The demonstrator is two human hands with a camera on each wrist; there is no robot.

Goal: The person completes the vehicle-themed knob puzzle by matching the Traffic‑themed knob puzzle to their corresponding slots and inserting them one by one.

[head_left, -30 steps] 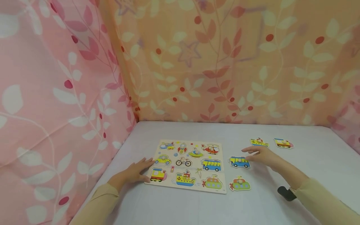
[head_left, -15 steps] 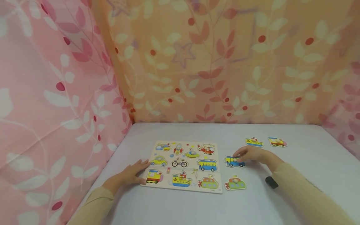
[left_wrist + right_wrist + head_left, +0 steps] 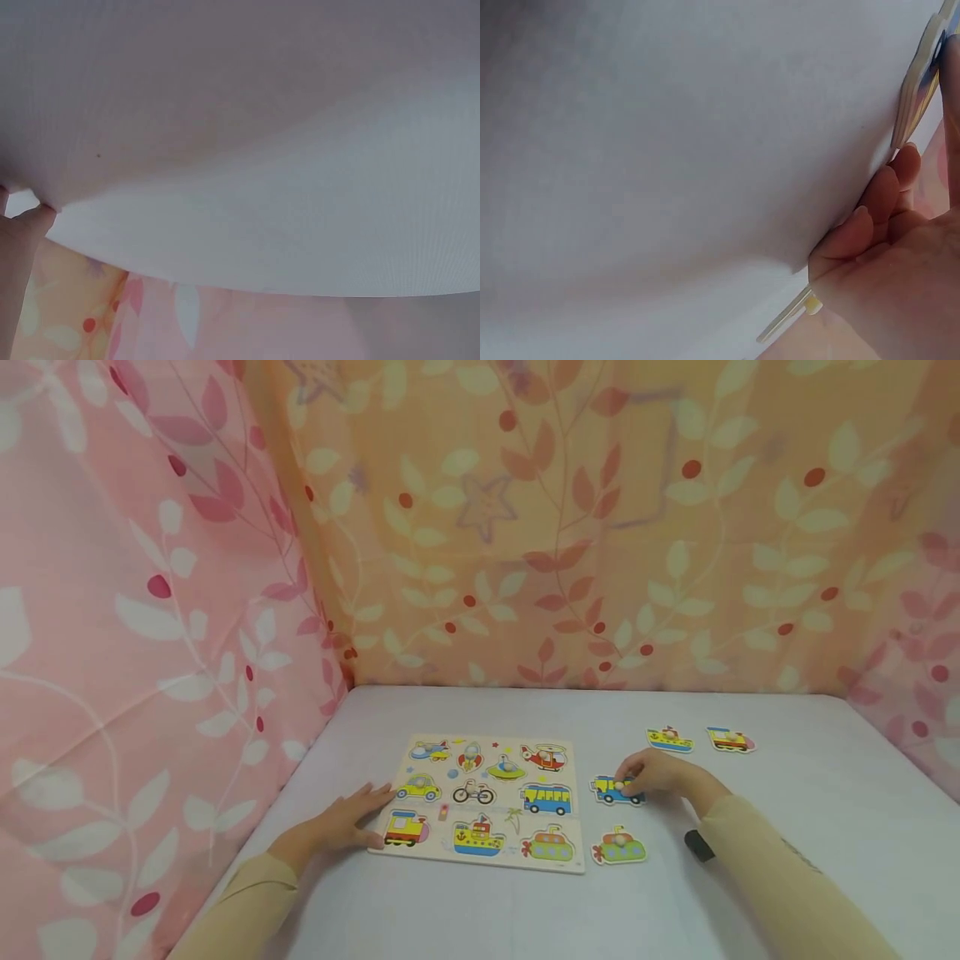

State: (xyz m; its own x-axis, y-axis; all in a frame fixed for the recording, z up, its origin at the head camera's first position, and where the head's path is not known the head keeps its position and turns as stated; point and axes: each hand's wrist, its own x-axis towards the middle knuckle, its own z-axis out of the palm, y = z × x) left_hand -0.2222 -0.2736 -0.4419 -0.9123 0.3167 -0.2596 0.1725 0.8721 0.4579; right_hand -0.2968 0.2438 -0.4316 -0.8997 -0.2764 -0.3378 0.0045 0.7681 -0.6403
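A wooden peg puzzle board [image 3: 420, 853] with vehicle pictures lies on the white table. My left hand [image 3: 341, 821] rests against its left edge, fingers loosely extended. To the board's right, the fingers and thumb of my right hand [image 3: 663, 774] pinch the knob of a blue-and-yellow bus puzzle piece [image 3: 602, 787], which sits flat or nearly so. In the right wrist view the bus piece [image 3: 916, 84] is seen edge-on beside my thumb. A green submarine piece [image 3: 621, 848] lies nearer me. The left wrist view catches only part of my left hand [image 3: 21, 232].
Behind my right hand lie a ship piece [image 3: 670, 741] and a train piece [image 3: 731, 740]. A black object [image 3: 699, 846] shows by my right sleeve. Floral curtains [image 3: 480, 568] enclose the table at the back and sides.
My right hand has come down and left onto the bus piece, its fingers closing at the knob. My left hand stays at the board's edge. The head view has shifted slightly.
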